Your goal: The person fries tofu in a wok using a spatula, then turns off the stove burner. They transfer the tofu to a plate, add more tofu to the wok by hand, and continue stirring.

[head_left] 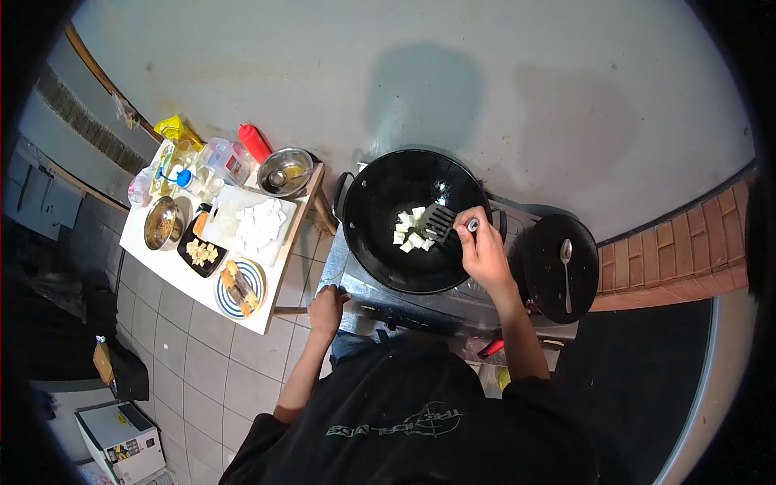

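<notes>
Clenching spatula (440,221) in wok (380,198), right grip (485,252) closed

A small white table (271,305) stands on the tiled floor (202,368), just beside a steel stove (404,305). The table is crowded. At the back are a yellow packet (174,128), a red bottle (255,141), a clear tub (226,160) and a blue-capped bottle (184,179). There are 2 steel bowls, 1 at the far corner (283,171) and 1 at the left edge (162,224). A white board (250,226) fills the middle, with a black tray (202,249) touching it and a striped plate (241,288) nearest me. On the stove sit 1 black wok (380,242) and, to its right, 1 round black lid (550,287). A white box (121,440) rests on the floor.
</notes>
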Demonstrator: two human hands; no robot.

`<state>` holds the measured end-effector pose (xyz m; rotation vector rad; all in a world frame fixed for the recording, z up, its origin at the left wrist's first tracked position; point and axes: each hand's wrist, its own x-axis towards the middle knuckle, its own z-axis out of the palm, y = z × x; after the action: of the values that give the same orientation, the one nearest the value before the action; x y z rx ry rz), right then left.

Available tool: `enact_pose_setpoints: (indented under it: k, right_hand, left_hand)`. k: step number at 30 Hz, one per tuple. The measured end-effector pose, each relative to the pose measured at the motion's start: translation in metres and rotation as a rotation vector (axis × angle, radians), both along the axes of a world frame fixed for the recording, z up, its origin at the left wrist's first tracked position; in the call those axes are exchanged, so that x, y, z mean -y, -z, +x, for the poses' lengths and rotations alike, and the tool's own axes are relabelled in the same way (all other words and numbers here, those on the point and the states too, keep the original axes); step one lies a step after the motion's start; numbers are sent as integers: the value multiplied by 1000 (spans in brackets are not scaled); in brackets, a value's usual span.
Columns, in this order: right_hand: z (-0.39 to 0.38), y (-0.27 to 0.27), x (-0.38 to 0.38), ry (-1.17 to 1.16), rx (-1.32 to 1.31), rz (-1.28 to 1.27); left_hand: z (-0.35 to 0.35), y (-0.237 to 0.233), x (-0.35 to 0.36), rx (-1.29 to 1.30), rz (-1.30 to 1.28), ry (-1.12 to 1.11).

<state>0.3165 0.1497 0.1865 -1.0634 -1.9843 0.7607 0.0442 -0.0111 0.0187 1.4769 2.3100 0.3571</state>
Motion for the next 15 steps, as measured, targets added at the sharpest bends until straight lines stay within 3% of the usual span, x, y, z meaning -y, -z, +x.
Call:
enact_pose_setpoints:
  k: [15]
  right_hand:
    - [-12,-9,-9,-67,31,92]
  left_hand:
    - [0,-1,0,47,-14,-35]
